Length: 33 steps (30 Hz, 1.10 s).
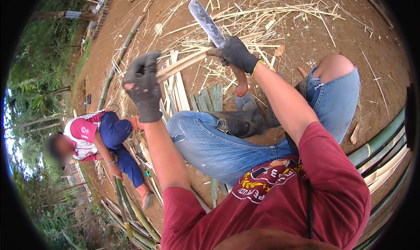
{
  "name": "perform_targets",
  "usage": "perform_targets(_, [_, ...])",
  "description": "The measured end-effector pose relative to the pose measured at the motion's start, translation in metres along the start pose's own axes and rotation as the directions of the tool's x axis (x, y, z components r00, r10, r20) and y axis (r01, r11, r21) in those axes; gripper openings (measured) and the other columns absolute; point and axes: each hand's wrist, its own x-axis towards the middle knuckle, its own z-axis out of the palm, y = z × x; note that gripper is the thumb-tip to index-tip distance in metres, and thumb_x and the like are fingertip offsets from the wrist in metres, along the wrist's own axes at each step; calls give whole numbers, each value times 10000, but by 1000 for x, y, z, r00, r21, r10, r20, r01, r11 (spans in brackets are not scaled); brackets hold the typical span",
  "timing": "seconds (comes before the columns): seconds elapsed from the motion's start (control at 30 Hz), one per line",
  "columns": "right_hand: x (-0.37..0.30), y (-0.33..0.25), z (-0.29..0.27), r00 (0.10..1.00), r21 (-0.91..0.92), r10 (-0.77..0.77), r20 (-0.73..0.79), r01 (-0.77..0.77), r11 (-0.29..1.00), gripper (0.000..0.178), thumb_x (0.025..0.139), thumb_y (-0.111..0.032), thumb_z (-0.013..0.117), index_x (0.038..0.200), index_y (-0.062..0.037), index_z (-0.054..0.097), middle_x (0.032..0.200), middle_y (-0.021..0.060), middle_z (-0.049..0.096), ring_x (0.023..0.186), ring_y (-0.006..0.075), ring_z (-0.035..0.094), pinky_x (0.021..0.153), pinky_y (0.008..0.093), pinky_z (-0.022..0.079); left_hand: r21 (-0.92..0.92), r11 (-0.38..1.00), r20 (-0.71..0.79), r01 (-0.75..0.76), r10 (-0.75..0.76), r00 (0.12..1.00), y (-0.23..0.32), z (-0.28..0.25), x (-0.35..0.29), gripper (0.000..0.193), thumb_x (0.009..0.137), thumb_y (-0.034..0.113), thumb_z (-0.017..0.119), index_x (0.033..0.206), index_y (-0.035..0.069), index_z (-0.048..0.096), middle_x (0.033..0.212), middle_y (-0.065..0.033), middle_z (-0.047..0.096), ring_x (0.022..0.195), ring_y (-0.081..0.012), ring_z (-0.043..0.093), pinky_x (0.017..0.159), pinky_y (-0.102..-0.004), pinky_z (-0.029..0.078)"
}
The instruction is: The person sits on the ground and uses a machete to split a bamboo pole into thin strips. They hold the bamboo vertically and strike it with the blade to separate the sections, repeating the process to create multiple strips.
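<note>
A long pale bamboo strip (186, 62) slants up to the right in front of me. My left hand (144, 86), in a worn dark grey glove with holes, is closed at the strip's near left end. My right hand (236, 54), in a dark glove with a yellow cuff edge, is closed around a machete (208, 22). The machete's broad grey blade points up and left. Its curved brown wooden handle (239, 81) shows below the hand. The strip runs against the right hand's fingers near the blade's base; whether the edge touches it, I cannot tell.
Bamboo shavings (262, 16) litter the brown ground ahead. Split bamboo strips (178, 86) and short green pieces (210, 97) lie by my knees. A person (100, 136) sits at left, holding green bamboo. Bamboo poles (378, 140) lie at right, and another pole (116, 66) stretches along the left.
</note>
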Motion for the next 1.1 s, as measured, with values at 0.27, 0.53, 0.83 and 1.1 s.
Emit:
perform_targets(0.27, [-15,5,-2,998,-7,7,-64,-7,1000,314,803,-204,812,1009,-19,663,720,36,657,543,84,550,489,252,465,-783,619,-235,66,-393,889,-9,-60,-33,312,955,225,644,1161,-8,640,971,-144,695,900,-287,677,911,-372,535])
perform_targets(0.53, [-44,-43,-10,999,-190,-43,25,47,981,366,827,-282,789,1065,-23,686,777,32,681,559,76,565,504,238,492,-245,945,84,216,-202,976,9,10,-72,347,960,127,644,1253,-46,577,1170,-156,666,1040,-226,673,926,-341,563])
perform_targets(0.83, [-45,-31,-10,957,-544,-285,-58,209,813,491,796,-467,767,1001,-25,699,819,172,694,756,301,681,725,396,536,-211,969,24,130,-128,992,12,14,-77,242,928,109,685,1144,2,670,1093,-96,719,1022,-169,663,900,-301,513])
perform_targets(1.1, [-51,-48,-3,935,-738,-354,39,266,621,388,840,-420,727,930,-45,683,808,155,657,774,311,663,740,416,521,-164,978,38,127,-122,992,15,11,-80,231,934,115,675,1141,12,680,1095,-93,719,1021,-172,664,900,-311,515])
